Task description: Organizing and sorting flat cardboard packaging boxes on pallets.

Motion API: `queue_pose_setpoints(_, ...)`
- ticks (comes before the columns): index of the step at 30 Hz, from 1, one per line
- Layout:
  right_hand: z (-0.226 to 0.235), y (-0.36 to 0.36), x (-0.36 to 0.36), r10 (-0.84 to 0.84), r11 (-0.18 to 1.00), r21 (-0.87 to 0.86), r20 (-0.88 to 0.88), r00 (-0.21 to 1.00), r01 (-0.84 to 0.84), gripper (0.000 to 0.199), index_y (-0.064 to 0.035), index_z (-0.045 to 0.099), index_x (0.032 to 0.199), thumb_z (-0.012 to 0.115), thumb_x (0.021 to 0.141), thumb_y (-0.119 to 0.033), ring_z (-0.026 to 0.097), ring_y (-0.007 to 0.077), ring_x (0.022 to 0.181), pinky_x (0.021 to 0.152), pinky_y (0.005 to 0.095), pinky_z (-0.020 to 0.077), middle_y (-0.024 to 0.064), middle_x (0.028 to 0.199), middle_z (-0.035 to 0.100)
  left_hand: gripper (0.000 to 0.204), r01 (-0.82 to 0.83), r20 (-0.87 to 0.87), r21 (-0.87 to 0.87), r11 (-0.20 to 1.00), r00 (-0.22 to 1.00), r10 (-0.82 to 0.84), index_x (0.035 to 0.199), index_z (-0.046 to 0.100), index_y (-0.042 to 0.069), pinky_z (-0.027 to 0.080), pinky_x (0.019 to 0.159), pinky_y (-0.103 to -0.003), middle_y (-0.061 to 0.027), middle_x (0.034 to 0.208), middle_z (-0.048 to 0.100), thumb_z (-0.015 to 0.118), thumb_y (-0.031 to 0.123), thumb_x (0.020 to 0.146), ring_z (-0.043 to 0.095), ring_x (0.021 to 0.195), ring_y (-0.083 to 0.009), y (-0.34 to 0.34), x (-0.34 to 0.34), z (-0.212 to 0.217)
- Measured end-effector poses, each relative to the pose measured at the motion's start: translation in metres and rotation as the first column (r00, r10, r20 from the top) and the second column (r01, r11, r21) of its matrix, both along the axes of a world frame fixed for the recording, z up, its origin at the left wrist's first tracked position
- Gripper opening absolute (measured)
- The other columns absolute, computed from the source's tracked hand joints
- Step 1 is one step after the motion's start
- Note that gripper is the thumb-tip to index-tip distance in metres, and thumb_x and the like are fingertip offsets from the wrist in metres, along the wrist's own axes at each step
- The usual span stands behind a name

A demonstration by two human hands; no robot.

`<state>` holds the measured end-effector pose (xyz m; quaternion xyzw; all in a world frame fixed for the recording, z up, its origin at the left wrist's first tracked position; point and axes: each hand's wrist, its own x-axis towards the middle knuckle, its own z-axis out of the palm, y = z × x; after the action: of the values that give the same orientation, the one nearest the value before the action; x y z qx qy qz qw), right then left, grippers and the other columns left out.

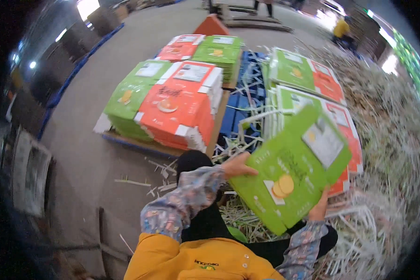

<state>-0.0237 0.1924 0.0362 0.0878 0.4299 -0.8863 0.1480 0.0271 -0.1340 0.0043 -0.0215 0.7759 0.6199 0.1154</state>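
Note:
A green printed cardboard box blank [289,172] is held up in front of me, tilted, with a pale label panel and a picture of round yellow slices. My left hand [240,165] grips its left edge, thumb on the printed face and the other fingers hidden behind. At the lower right edge, my right hand [319,205] is closed on the same blank, mostly hidden by it. Just beyond lies a stack of green blanks [291,70] beside orange-red blanks [329,81], partly covered by the held one.
Left of centre, a pallet [149,147] carries tall piles of green blanks [135,93] and red blanks [177,100]. White offcut strips litter a blue pallet [238,112] between the stacks. Paper scrap [382,140] is heaped along the right. A person in yellow [342,30] is far back.

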Motion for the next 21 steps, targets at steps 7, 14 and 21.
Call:
queue_pose_setpoints(7, -0.058, 0.034, 0.003, 0.218, 0.931, 0.308, -0.04, 0.975, -0.196, 0.035, -0.0015, 0.04, 0.117, 0.041, 0.088, -0.02, 0.052, 0.0218, 0.096, 0.079, 0.0334, 0.0458, 0.0105, 0.112, 0.048, 0.052, 0.043, 0.269, 0.195, 0.98, 0.958, -0.096, 0.104, 0.047, 0.0, 0.042, 0.075, -0.032, -0.0114, 0.097, 0.055, 0.068, 0.029, 0.068, 0.053, 0.087, -0.0194, 0.012, 0.006, -0.037)
queue_pose_setpoints(14, -0.009, 0.004, 0.006, 0.055, 0.969, 0.246, -0.114, 0.992, -0.026, 0.035, -0.0022, 0.038, 0.119, 0.044, 0.087, -0.015, 0.053, 0.0234, 0.095, 0.075, 0.0346, 0.0475, 0.0121, 0.11, 0.049, 0.046, -0.57, -0.527, -0.249, 0.783, 0.758, 0.385, 0.107, 0.046, 0.001, 0.039, 0.078, -0.031, -0.012, 0.102, 0.049, 0.066, 0.021, 0.071, 0.047, 0.097, -0.0181, 0.006, 0.038, -0.035)
queue_pose_setpoints(21, 0.06, -0.045, 0.017, -0.018, 0.871, 0.477, -0.205, 0.979, 0.116, 0.035, -0.0019, 0.041, 0.114, 0.043, 0.088, -0.024, 0.055, 0.0202, 0.089, 0.071, 0.0312, 0.0481, 0.0118, 0.106, 0.051, 0.055, -0.731, -0.176, 0.379, 0.567, 0.545, 0.82, 0.117, 0.033, 0.0, 0.04, 0.077, -0.029, -0.0095, 0.1, 0.046, 0.062, 0.025, 0.078, 0.047, 0.09, -0.0175, 0.038, 0.126, 0.009)
